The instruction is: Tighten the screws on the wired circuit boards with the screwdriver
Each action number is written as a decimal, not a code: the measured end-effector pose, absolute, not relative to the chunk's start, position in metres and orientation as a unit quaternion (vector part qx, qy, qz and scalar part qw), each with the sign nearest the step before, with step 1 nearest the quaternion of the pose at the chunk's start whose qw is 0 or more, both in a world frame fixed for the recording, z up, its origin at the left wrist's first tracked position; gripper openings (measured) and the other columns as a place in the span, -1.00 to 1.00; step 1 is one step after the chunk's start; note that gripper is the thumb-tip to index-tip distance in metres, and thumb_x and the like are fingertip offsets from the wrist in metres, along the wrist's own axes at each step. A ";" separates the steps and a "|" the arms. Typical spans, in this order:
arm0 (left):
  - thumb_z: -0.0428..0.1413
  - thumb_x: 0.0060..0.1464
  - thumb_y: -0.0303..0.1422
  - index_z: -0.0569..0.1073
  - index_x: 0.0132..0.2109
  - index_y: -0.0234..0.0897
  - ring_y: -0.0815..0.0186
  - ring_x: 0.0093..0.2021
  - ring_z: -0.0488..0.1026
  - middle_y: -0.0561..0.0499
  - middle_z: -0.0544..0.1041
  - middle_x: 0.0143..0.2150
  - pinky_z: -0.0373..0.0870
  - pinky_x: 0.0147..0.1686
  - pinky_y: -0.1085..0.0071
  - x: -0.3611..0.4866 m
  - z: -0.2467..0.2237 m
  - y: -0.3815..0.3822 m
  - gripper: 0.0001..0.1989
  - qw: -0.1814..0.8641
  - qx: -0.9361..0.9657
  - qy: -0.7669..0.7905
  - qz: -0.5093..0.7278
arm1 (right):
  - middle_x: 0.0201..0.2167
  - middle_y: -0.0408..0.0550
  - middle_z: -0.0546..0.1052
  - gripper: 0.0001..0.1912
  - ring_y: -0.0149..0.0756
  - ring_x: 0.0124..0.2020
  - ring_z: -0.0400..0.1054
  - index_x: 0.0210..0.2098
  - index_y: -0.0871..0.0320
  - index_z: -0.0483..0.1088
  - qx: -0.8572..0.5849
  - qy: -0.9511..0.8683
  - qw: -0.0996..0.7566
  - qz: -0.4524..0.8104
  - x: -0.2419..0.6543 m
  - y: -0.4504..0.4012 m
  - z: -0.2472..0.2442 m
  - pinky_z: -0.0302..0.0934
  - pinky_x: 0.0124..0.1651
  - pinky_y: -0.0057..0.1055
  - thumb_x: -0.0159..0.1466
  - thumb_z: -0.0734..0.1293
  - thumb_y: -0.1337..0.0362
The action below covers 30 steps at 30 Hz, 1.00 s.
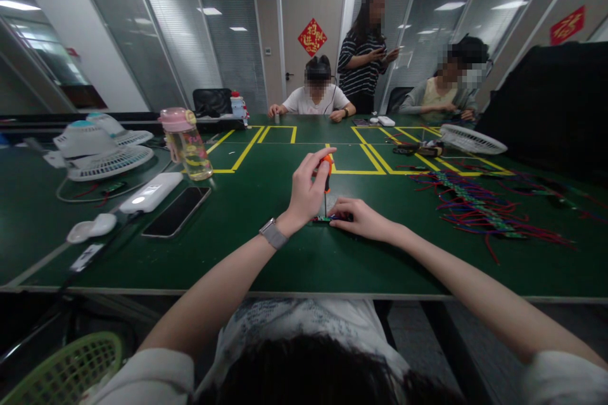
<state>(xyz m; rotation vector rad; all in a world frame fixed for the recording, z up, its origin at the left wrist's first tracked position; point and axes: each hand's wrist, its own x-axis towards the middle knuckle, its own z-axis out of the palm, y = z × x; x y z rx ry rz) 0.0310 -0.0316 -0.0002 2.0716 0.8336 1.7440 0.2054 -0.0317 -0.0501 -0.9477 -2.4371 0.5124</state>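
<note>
My left hand (pixel 308 188) is closed around the orange and black handle of a screwdriver (pixel 327 182). The screwdriver stands upright, its thin shaft pointing down at a small green circuit board (pixel 322 219) on the table. My right hand (pixel 361 218) rests on the tabletop with its fingers pinched at the right end of that board, where dark wires show. Behind the board lies a small clear or whitish item (pixel 338 202), too indistinct to name. Whether the tip touches a screw is too small to tell.
Right on the green table (pixel 266 259) lies a row of wired circuit boards (pixel 475 202). Left are a phone (pixel 177 212), a white power bank (pixel 151 193), a pink-lidded bottle (pixel 190 145) and white fans (pixel 109 155). A green basket (pixel 71 367) is below. Several people are across the table.
</note>
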 end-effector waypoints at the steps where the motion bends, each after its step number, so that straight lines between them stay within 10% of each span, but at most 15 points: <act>1: -0.11 0.31 -0.31 0.42 0.05 -0.21 0.32 -0.16 0.43 -0.04 0.49 -0.15 0.38 -0.20 0.43 0.031 0.000 -0.032 -0.71 0.154 0.723 0.293 0.607 | -0.36 -0.05 0.42 -0.80 -0.35 -0.39 0.32 -0.19 0.22 0.51 -0.346 -0.888 0.237 0.188 0.206 -0.032 -0.050 0.23 -0.31 -0.42 0.26 0.33 0.24; 30: -0.09 0.30 -0.31 0.41 0.05 -0.20 0.34 -0.21 0.43 -0.04 0.49 -0.14 0.39 -0.23 0.43 0.032 -0.001 -0.030 -0.72 0.174 0.718 0.288 0.609 | -0.38 -0.07 0.40 -0.80 -0.37 -0.42 0.30 -0.20 0.20 0.51 -0.342 -0.888 0.239 0.191 0.206 -0.030 -0.053 0.23 -0.34 -0.43 0.26 0.33 0.22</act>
